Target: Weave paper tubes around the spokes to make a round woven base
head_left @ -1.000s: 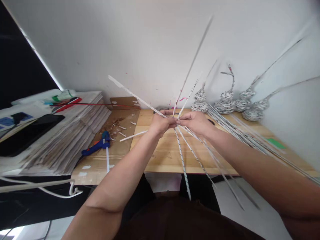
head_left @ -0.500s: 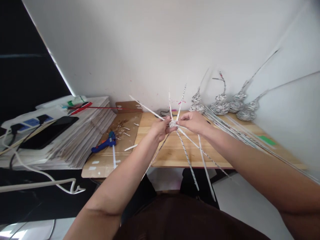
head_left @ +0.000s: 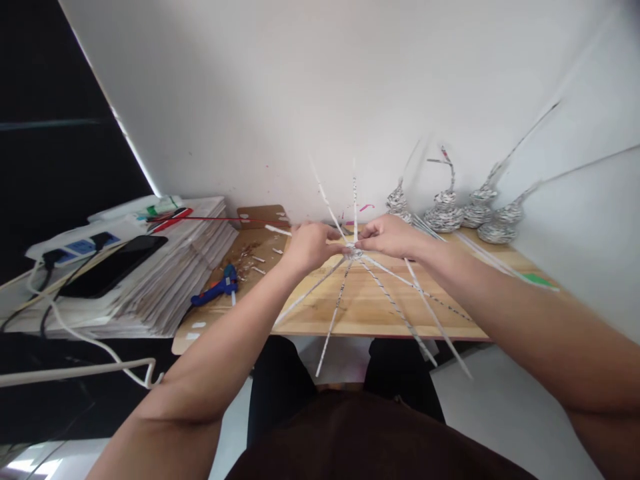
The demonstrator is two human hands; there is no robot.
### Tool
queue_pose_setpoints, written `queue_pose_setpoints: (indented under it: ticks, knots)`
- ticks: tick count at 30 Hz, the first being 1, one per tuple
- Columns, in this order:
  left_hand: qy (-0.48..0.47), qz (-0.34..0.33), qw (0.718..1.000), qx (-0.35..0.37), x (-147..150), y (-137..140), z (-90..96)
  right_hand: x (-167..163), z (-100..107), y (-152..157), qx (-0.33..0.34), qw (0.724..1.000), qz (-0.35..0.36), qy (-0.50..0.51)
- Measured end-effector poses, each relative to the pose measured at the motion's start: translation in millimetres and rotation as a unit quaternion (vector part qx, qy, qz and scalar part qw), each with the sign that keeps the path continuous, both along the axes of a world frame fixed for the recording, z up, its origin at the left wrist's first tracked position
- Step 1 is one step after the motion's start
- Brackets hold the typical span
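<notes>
Between my hands is a small woven paper base (head_left: pixel 354 252) with several rolled newspaper strips radiating from it like spokes. One spoke (head_left: pixel 391 298) slants down past the table's front edge, and others point up toward the wall. My left hand (head_left: pixel 317 245) is closed on the left side of the woven centre, fingertips pressed to it. On the other side, my right hand (head_left: pixel 383 238) pinches the centre's upper right edge between thumb and fingers. The fingertips partly hide the weave.
A blue glue gun (head_left: pixel 216 287) lies on cardboard (head_left: pixel 187 333) at left, beside a tall paper stack (head_left: pixel 170 280) carrying a black phone (head_left: pixel 115 265) and a power strip (head_left: pixel 80 247). Several woven gourd shapes (head_left: pixel 444 213) stand along the wall at right, near a green piece (head_left: pixel 539 281).
The woven base has turned, so its spokes point in different directions. My left hand has shifted from beneath the centre to its left side, back of the hand up. The view has shifted slightly.
</notes>
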State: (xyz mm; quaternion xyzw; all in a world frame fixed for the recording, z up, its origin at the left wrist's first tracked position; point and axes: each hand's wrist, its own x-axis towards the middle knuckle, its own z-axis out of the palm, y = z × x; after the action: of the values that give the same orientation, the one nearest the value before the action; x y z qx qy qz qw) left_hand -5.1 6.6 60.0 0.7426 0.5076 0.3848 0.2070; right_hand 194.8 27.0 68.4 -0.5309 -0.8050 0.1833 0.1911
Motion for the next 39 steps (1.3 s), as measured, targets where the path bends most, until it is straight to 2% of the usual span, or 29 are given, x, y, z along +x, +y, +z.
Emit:
queue_pose_setpoints:
  ticks: [3,6,9,13,18,22,30,39]
  knots:
    - [0.031,-0.032,0.996,-0.079,6,13,-1.6,-3,17,-3,0.018,0.998,0.039,-0.041]
    - [-0.040,-0.052,0.991,-0.113,7,15,-11.1,-3,29,-4,0.019,0.996,0.054,-0.069]
    - [-0.137,-0.079,0.972,-0.175,7,13,-21.2,-3,32,-3,0.016,0.995,0.066,-0.079]
    - [-0.184,-0.109,0.944,-0.252,8,9,-26.3,-6,26,0,0.024,0.992,0.072,-0.099]
    - [-0.235,-0.096,0.929,-0.269,12,7,-30.5,-10,17,1,0.024,0.991,0.093,-0.098]
    - [-0.261,-0.074,0.925,-0.265,12,7,-38.9,-7,17,-1,-0.018,0.993,0.098,-0.071]
    - [-0.313,-0.074,0.900,-0.294,13,8,-47.4,1,14,-1,-0.070,0.994,0.074,-0.032]
    - [-0.326,-0.068,0.892,-0.307,15,7,-47.8,-3,14,4,-0.079,0.987,0.088,-0.112]
